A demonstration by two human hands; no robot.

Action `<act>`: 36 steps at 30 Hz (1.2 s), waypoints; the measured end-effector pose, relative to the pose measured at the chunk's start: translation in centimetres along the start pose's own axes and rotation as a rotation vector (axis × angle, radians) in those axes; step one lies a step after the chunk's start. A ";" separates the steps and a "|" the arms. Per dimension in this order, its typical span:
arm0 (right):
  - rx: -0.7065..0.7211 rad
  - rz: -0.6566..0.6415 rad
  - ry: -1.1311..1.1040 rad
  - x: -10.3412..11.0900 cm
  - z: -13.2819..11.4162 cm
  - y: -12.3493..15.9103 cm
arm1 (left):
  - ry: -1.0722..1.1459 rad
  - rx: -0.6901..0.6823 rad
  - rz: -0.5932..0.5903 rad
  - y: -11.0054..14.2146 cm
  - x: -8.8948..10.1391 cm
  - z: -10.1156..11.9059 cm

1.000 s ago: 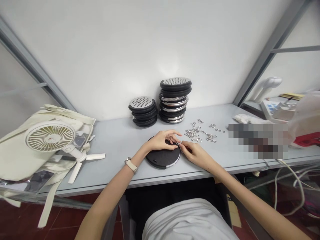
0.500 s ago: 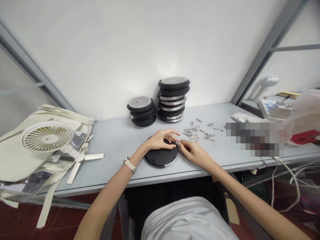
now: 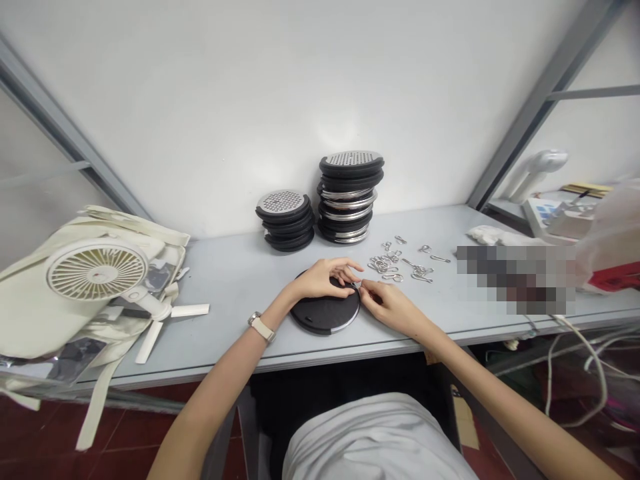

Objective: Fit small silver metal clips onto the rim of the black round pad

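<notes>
A round black disc (image 3: 323, 313) with a silvery strip along its right front rim lies flat near the table's front edge. Over its far part rests my left hand (image 3: 327, 277), thumb and fingers apart. At the disc's right rim, my right hand (image 3: 383, 301) has thumb and index finger pinched together. A tiny silvery bit shows between the two hands, but what the pinch holds is too small to name. Just beyond my right hand lies a loose group of metal clips (image 3: 385, 262), looped like small carabiners.
Two stacks stand at the wall: a lower stack of black discs (image 3: 285, 223) with a perforated metal top, and a taller stack (image 3: 350, 200) of black and silvery discs. A cream fan (image 3: 97, 273) lies on a bag at left. White cables (image 3: 595, 373) hang at right.
The view has shifted slightly. Both hands stay at the disc in nearly the same pose, the right fingertips still pinched at its rim.
</notes>
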State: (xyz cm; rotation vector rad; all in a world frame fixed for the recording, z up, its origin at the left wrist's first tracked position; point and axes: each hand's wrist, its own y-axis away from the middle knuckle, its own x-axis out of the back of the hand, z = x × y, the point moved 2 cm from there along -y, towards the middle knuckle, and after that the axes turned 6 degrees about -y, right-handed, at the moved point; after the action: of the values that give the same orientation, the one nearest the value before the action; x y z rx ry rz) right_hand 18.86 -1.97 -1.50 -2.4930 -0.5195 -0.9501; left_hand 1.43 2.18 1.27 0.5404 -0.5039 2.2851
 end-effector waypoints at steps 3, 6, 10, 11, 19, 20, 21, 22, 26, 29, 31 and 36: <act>0.003 -0.008 0.003 0.1 -0.2 0.0 | -0.046 0.003 0.001 0.0 0.0 0.0; 0.008 -0.008 0.007 0.2 -0.3 0.0 | -0.119 -0.007 0.017 0.0 0.0 0.1; 0.029 -0.004 0.019 0.2 -0.3 0.0 | -0.189 -0.026 0.038 0.0 0.1 0.1; 0.031 -0.003 0.023 0.2 -0.3 0.0 | -0.197 -0.023 0.039 0.0 0.1 0.1; 0.038 -0.002 0.029 0.1 -0.3 0.0 | -0.148 0.011 0.055 0.2 0.2 0.3; 0.035 0.002 0.028 0.1 -0.3 0.0 | -0.134 0.010 0.054 0.2 0.2 0.3; 0.030 0.006 0.025 0.1 -0.3 0.0 | -0.122 0.009 0.053 0.2 0.2 0.3; 0.025 0.010 0.022 0.1 -0.3 0.0 | -0.111 0.008 0.052 0.2 0.2 0.3; 0.011 0.022 -0.005 0.0 -0.2 0.0 | -0.089 0.020 0.049 0.2 0.2 0.2; 0.003 0.021 -0.030 0.0 -0.1 0.0 | -0.095 0.026 0.045 0.1 0.2 0.2; -0.007 0.018 -0.043 0.0 0.0 0.0 | -0.098 0.017 0.046 0.1 0.2 0.2; -0.025 0.007 -0.071 0.1 0.2 -0.1 | -0.125 0.018 0.044 0.0 0.2 0.1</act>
State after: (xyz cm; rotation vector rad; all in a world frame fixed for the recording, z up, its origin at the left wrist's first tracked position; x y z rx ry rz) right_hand 18.95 -1.81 -1.54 -2.5571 -0.5239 -0.8732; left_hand 1.32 2.21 1.49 0.6906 -0.5612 2.3092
